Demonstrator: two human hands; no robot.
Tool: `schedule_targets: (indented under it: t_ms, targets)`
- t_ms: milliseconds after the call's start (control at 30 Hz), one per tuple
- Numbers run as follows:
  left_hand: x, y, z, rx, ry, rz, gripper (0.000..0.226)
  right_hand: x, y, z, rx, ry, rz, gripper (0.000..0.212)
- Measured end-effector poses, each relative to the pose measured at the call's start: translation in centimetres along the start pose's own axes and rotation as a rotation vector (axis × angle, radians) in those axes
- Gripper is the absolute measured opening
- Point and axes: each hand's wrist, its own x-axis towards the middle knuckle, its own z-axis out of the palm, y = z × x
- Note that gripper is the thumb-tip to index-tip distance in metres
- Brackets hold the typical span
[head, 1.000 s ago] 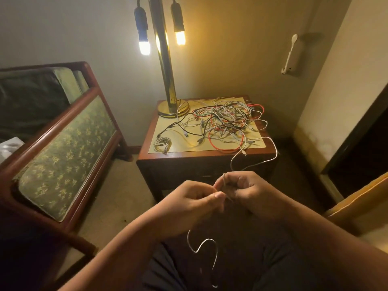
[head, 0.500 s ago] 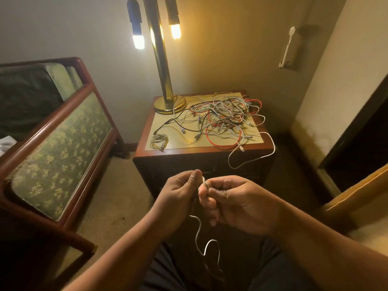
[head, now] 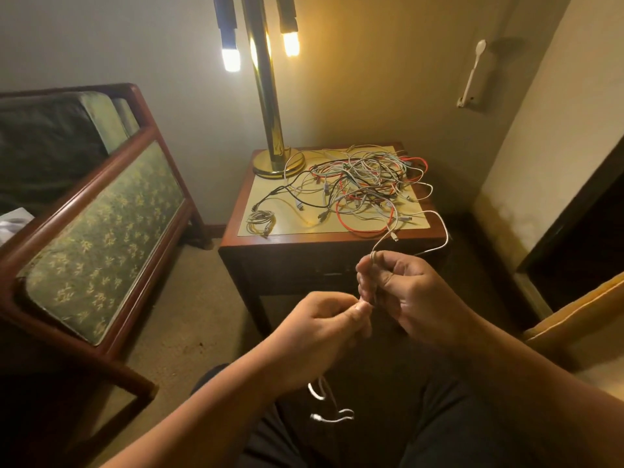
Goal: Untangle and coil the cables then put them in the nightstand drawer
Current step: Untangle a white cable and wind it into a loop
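One green padded bench (head: 101, 231) stands left of the nightstand (head: 287, 265). At the nightstand's back left corner rises a brass lamp (head: 266, 106) with lit bulbs. On the tabletop (head: 290, 224), near its front left corner, lies one small coiled cable (head: 260, 220); a big tangle of cables (head: 364, 184) in white, black, grey and red fills the middle and right. In front of the nightstand the left hand (head: 324, 329) pinches a white cable (head: 444, 234) between thumb and curled fingers (head: 358, 309). Just right and higher, the right hand (head: 408, 295) pinches the same cable in its curled fingers (head: 366, 268). From there the cable loops up over the nightstand's front right edge into the tangle; its loose end hangs below the hands.
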Motion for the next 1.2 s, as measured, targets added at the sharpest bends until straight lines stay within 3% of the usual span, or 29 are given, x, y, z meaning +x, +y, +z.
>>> schedule_targets:
  t_ms: [133,300,467,633,800,933,1100,1200]
  targets:
    - [-0.2,1.2,-2.2,-0.094,0.056,0.103,0.033,-0.3,0.3,0.8,-0.132,-0.218,0.056,0.023]
    - [0.3,0.5,-3.3,-0.070,0.213,0.138,0.034,-1.2,0.3,2.3,0.216,-0.403,0.166,0.025]
    - [1.1,-1.8,-2.0,-0.071,0.197,0.031,0.042,-1.5,-0.6,2.9,0.440,-0.352,0.152,0.027]
    - [1.3,-2.8,0.4,-0.050,0.182,-0.089,0.037,-1.5,-1.9,3.4,0.577,-0.146,0.090,0.025]
    - [0.4,-2.4,2.5,0.236,-0.010,-0.195,0.041,0.1,-2.0,1.1,0.449,0.091,-0.016,0.021]
    - [-0.7,0.3,2.9,0.344,-0.186,-0.119,0.032,0.8,-0.2,-0.6,0.306,0.180,-0.047,0.024]
    - [-1.3,3.1,0.7,0.109,-0.118,0.052,0.025,0.0,1.5,0.2,-0.067,-0.017,-0.038,0.028]
    - [-1.1,3.7,-1.6,-0.030,-0.018,0.130,0.025,-0.2,2.1,1.4,0.041,-0.162,0.030,0.034]
